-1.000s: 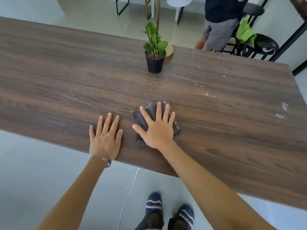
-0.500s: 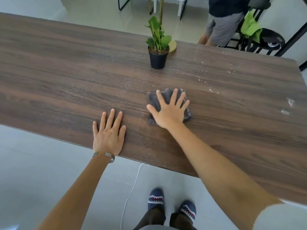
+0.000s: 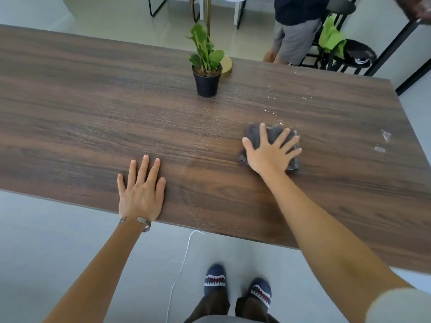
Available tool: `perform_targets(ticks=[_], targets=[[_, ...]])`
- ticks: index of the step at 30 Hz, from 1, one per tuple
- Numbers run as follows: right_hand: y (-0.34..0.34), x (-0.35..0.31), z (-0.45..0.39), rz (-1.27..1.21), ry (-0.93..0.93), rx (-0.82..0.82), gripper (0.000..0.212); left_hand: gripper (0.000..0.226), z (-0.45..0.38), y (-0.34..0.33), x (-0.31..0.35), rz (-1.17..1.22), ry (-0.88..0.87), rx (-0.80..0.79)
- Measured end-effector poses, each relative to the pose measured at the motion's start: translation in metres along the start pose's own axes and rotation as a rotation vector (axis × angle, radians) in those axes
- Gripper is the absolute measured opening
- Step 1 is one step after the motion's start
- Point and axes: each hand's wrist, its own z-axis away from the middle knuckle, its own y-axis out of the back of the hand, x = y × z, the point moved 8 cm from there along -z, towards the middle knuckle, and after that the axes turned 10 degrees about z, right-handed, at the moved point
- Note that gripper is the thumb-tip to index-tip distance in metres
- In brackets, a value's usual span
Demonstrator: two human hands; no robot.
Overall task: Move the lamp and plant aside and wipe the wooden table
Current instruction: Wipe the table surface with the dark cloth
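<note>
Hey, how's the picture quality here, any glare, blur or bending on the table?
Head view: wide-angle bending bows the wooden table edges; a pale sheen lies between the plant and the cloth under the right hand; the left hand looks sharp; soft, even light, faint shadows.

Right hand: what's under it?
A dark grey cloth, pressed flat on the wooden table by the right hand. Its edges show around the fingers; the cloth's middle and the tabletop beneath are covered.
</note>
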Motion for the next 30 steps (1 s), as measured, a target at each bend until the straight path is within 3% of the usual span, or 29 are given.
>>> perform_targets(ticks=[3,6,8,12,14,16,18,22,24,27,30], targets=[[-0.021,-0.104,0.072,-0.014,0.389,0.108,0.077,0.057,0.0,0.0,-0.002,-0.01,-0.006,-0.012],[-0.031,-0.097,0.156,-0.047,0.597,0.271,0.069,0.056,0.0,-0.001,-0.004,0.003,-0.014,-0.009],[-0.035,-0.025,0.162,-0.017,0.513,0.31,0.068,0.055,0.0,-0.002,-0.005,0.02,-0.01,-0.004],[-0.024,0.182,0.141,0.122,0.037,0.227,0.076,0.056,0.0,-0.003,-0.002,0.029,-0.022,-0.003],[-0.017,0.236,0.133,0.114,-0.138,0.175,0.082,0.056,0.0,-0.002,0.0,0.032,-0.027,-0.004],[-0.017,0.226,0.129,0.061,-0.273,0.187,0.083,0.055,-0.001,-0.001,0.0,0.039,-0.031,-0.001],[-0.022,0.157,0.135,0.034,-0.233,0.233,0.079,0.055,0.0,-0.003,-0.001,0.04,-0.031,-0.004],[-0.031,-0.038,0.167,-0.008,0.267,0.331,0.071,0.054,-0.001,-0.004,-0.005,0.033,-0.039,-0.028],[-0.032,-0.075,0.176,-0.028,0.45,0.291,0.069,0.052,-0.002,-0.002,-0.006,0.062,-0.028,-0.026],[-0.028,-0.016,0.173,-0.065,0.522,0.346,0.066,0.055,-0.006,0.004,0.01,0.172,0.017,0.021],[-0.025,0.146,0.159,-0.014,0.182,0.365,0.069,0.06,-0.01,0.0,0.079,0.225,-0.127,0.037]])
